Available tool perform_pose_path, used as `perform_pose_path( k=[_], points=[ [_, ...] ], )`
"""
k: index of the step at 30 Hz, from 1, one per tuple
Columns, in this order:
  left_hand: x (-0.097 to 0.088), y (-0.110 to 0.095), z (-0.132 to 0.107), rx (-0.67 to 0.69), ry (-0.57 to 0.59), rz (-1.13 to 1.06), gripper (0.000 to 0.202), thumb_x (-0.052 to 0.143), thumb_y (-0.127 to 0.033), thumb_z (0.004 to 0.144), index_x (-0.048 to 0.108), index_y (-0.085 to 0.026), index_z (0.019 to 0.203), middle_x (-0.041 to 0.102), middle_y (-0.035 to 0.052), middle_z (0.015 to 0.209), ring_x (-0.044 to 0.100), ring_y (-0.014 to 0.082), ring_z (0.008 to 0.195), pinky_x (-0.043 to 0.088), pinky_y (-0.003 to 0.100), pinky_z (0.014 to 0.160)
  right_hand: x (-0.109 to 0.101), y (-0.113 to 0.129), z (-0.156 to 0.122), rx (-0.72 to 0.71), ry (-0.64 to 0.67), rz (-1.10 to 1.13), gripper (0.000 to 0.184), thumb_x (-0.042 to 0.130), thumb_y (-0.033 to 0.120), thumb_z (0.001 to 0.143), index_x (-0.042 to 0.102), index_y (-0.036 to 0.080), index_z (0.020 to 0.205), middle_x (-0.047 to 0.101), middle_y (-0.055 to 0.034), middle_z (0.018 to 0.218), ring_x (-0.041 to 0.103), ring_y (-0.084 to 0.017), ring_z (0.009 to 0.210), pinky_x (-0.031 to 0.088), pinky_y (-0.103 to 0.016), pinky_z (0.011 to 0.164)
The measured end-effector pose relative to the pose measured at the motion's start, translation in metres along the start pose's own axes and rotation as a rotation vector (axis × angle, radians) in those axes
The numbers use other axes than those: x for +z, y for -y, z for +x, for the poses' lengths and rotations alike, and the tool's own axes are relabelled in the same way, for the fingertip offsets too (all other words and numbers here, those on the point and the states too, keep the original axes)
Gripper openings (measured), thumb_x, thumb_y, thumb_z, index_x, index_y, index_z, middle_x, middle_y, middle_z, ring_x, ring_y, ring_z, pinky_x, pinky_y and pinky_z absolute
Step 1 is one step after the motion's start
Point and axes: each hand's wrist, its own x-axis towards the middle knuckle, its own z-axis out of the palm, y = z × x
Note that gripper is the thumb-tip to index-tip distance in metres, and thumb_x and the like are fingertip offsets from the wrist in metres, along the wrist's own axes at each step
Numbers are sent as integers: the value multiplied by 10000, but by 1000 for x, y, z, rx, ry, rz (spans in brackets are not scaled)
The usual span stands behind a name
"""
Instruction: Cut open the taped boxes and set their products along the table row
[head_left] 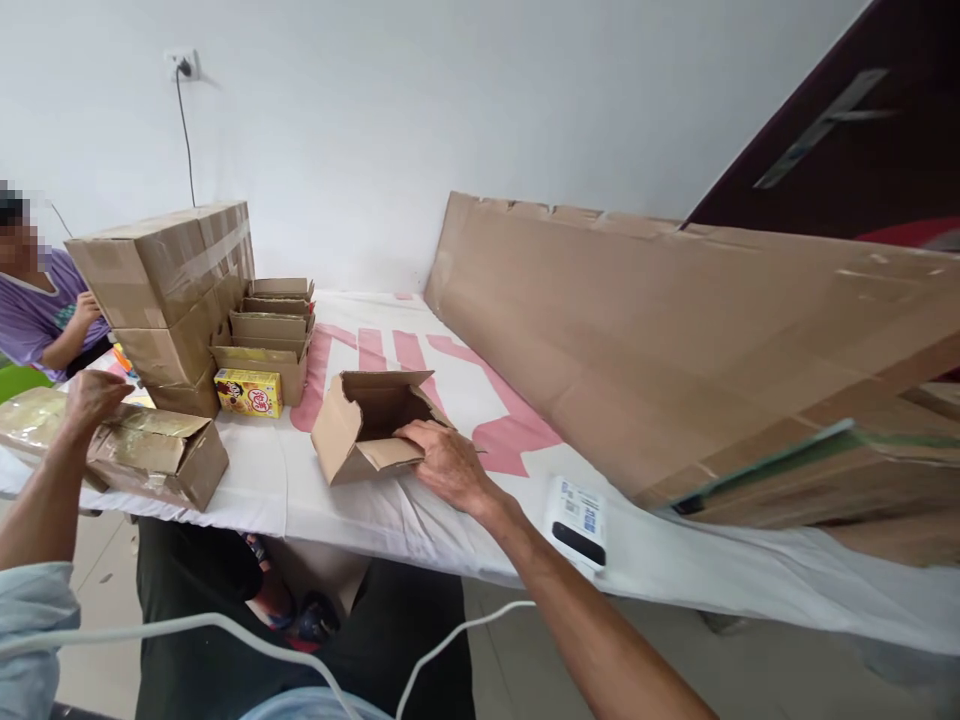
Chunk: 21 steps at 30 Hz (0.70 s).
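Observation:
An open cardboard box (336, 440) stands tilted on the table in front of me, its flaps raised and its inside dark. My right hand (450, 462) grips the box's right side by a flap, with the fingertips reaching over its edge into the opening. To the left, my left hand (94, 398) is raised just above a long taped cardboard box (154, 450). Its fingers are curled closed, and whatever they hold, if anything, is too small to make out. A yellow printed carton (249, 393) stands beyond, between my two hands.
Taped boxes (161, 280) are stacked at the left, beside several open boxes (274, 325) in a row. A large cardboard sheet (637, 330) leans along the right. A white device (579, 520) lies near the table edge. A person in purple (56, 310) sits behind the stack. A white cable (202, 622) crosses my lap.

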Motion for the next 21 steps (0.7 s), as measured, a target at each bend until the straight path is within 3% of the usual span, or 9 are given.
perform_pose_path(
  k=[4, 7, 9, 12, 15, 17, 21],
  points=[
    [-9, -12, -26, -85, -168, 163, 110, 709, -296, 720, 734, -189, 713, 574, -31, 522, 549, 214, 669, 517, 346, 761, -7, 0, 8, 117, -19, 24, 271, 650, 118, 902, 778, 243, 1106, 795, -55, 1192, 706, -264, 1137, 496, -333, 907],
    [2, -33, -67, 87, -298, 120, 213, 648, -359, 768, 776, -203, 833, 756, 38, 833, 648, 250, 801, 560, 420, 881, -5, 10, 14, 96, 0, -10, 291, 645, 93, 893, 766, 229, 1120, 791, -67, 1183, 700, -268, 1139, 490, -342, 929],
    [18, -55, -102, 312, -234, -88, 249, 646, -418, 802, 770, -208, 856, 781, 59, 937, 693, 248, 840, 588, 397, 870, 2, 23, 16, 37, 30, -48, 319, 626, 55, 876, 754, 208, 1126, 784, -79, 1171, 691, -270, 1138, 480, -353, 953],
    [50, -93, -158, 707, 103, -311, 301, 709, -497, 870, 785, -246, 1018, 779, 73, 1121, 728, 272, 1043, 602, 394, 942, 17, 48, 14, -69, 70, -96, 258, 654, 99, 911, 735, 191, 1137, 763, -104, 1187, 668, -291, 1153, 471, -403, 1002],
    [84, -124, -203, 984, 318, -215, 537, 818, -431, 838, 704, -287, 1342, 705, 122, 1392, 667, 329, 1271, 553, 462, 1068, 31, 71, 6, -161, 49, -91, 245, 708, 232, 968, 703, 185, 1209, 731, -137, 1238, 633, -321, 1206, 465, -469, 1062],
    [103, -136, -221, 1062, 338, -56, 568, 814, -318, 849, 666, -286, 1396, 682, 149, 1422, 616, 358, 1337, 554, 490, 1033, 36, 80, -1, -214, 34, -79, 307, 737, 279, 968, 681, 182, 1253, 715, -145, 1249, 628, -328, 1209, 477, -478, 1069],
    [126, -133, -229, 1112, 248, 80, 327, 634, -191, 968, 726, -276, 1270, 737, 145, 1260, 620, 334, 1290, 567, 463, 927, 32, 78, -19, -326, 19, -33, 367, 798, 279, 925, 677, 182, 1257, 706, -137, 1242, 646, -325, 1174, 530, -479, 1039]
  ],
)
